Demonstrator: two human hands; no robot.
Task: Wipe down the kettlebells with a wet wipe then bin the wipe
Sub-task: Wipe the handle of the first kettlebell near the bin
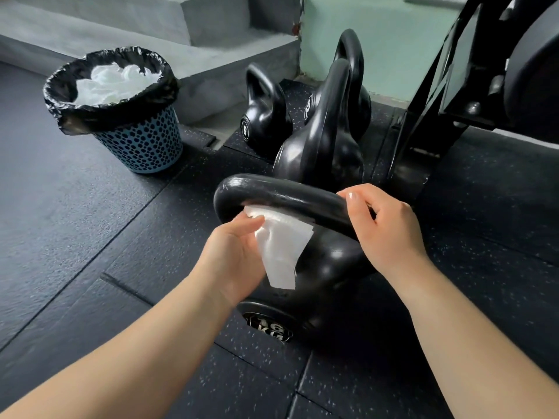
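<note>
A large black kettlebell (329,267) marked 16 KG stands on the floor in front of me. My left hand (239,258) holds a white wet wipe (282,252) pressed up against the underside of its handle (272,189). My right hand (384,228) grips the right end of that handle. Behind it stand three more black kettlebells: a tall one (320,146), a small one (266,116) marked 6, and another (354,86) at the back.
A blue perforated bin (142,140) with a black liner, holding several used white wipes, stands at the left on the dark rubber floor (75,237). Grey concrete steps (211,49) rise behind. A black machine frame (438,101) stands at the right.
</note>
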